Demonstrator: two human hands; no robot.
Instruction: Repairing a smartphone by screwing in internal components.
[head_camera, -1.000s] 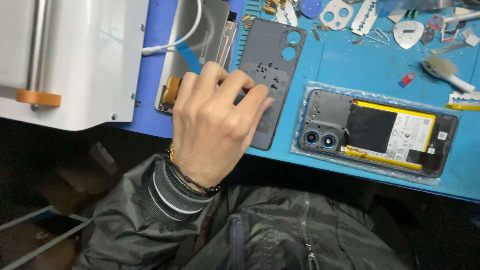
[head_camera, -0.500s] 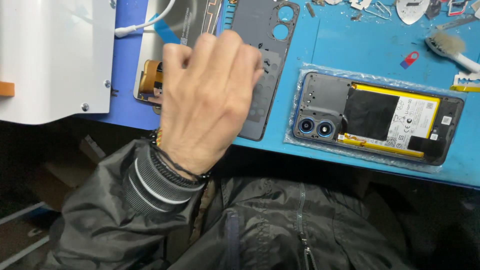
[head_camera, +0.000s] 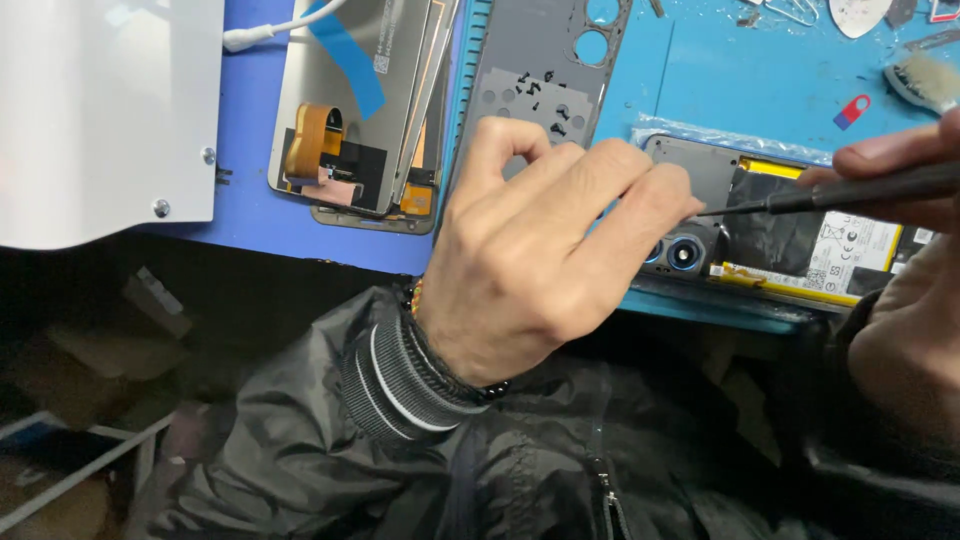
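On the blue worktop (head_camera: 700, 70), opened phone (head_camera: 800, 225) lies lengthwise left-right. Right hand (head_camera: 900, 180) fingers grip screwdriver (head_camera: 850, 190), tip pointing left toward left hand (head_camera: 540, 260); its curled fingers hold nothing visible.

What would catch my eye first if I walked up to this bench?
Most likely the opened phone on the blue mat at right, its back off, showing twin camera lenses and a black and yellow battery. The left hand rests at its near end, while the right hand holds a thin dark tool with its tip by the left fingertips. Further left lie a grey back cover and a detached screen with orange ribbon cable.
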